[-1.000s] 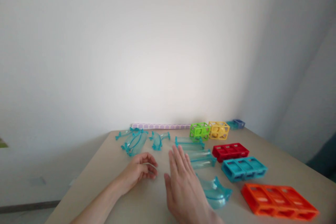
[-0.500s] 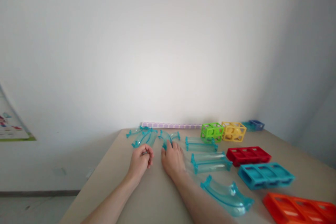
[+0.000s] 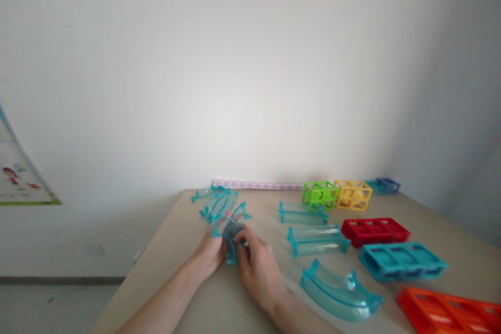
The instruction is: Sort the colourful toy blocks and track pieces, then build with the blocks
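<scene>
Centrally, one fork (image 3: 228, 227), clear teal, three-ended, lifted in the hands over the near part of the table (image 3: 211, 308); edges slightly blurred

Left hand (image 3: 211, 251): behind and to the left of the fork, fingers closed on it, a fingertip showing past its upper edge

Right hand (image 3: 260, 266): at the right of the fork, fingers bent, thumb and fingers slightly parted, fingertips at its side; whether they pinch it cannot be told

Heap (image 3: 219, 204): teal tracks, overlapping, just beyond the fork and to its left

Straight tracks, two: the farther (image 3: 303, 215) and the nearer (image 3: 318, 242), lying right of the fork

Curve (image 3: 340, 295): teal, right of the fork and nearer the wearer

Red block (image 3: 374, 231), teal block (image 3: 403, 262), orange block (image 3: 450, 310): in a slanting row, well right of the fork, the orange one nearest the wearer and cut by the frame

Green block (image 3: 319, 196), yellow block (image 3: 353, 195): side by side, beyond the fork and to its right

Strip (image 3: 258, 185): purple, patterned, at the wall beyond the fork
</scene>
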Action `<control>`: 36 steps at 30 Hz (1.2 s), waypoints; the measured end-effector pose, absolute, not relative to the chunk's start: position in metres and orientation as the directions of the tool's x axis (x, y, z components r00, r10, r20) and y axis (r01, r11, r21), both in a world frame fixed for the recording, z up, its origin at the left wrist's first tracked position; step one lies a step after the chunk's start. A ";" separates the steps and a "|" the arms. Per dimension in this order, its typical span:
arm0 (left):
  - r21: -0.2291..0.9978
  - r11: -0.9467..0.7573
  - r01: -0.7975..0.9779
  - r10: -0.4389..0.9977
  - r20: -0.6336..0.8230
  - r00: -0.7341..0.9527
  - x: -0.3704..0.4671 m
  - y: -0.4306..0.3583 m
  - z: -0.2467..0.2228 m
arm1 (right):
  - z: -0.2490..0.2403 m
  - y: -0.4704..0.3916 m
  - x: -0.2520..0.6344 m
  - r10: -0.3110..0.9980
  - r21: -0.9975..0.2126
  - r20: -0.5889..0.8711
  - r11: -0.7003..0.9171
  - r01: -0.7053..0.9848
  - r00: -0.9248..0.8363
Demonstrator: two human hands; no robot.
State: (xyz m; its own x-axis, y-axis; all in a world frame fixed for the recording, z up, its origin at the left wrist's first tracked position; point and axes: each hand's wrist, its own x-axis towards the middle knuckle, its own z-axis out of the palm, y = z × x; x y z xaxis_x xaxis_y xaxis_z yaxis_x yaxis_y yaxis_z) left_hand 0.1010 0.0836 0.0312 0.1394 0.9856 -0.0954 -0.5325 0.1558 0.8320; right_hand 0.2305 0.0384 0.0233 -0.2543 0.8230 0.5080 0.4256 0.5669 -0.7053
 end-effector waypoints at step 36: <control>0.983 -0.183 -0.022 0.979 0.180 -0.091 0.101 0.071 0.045 | 0.020 0.051 0.224 0.951 -0.944 0.290 0.267 0.193 0.105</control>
State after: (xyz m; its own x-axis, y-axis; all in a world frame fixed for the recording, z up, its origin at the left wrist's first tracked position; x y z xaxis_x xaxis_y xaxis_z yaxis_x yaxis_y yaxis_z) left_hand 0.1007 0.0712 0.0449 -0.0907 0.9795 0.1799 -0.0222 -0.1826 0.9829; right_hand 0.2243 0.0513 0.0201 0.1051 0.9512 0.2900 0.1926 0.2666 -0.9444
